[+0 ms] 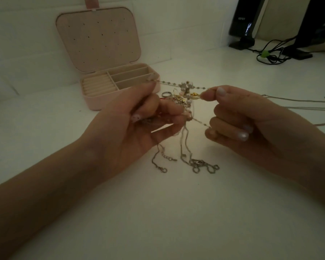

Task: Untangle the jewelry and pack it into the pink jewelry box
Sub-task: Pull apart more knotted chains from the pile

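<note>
A tangle of jewelry with pearls, gold bits and a silver ring hangs between my two hands above the white table. My left hand grips the tangle's left side, its fingers curled round chains and pinching one end of a beaded chain. My right hand pinches the beaded chain's other end between thumb and forefinger. Thin silver chains dangle from the tangle onto the table. The pink jewelry box stands open behind my left hand, its lid upright and its compartments showing nothing inside.
Two thin chains lie stretched on the table to the right. A black speaker, a dark stand and a bundle of black cables sit at the back right. A white wall runs behind the box.
</note>
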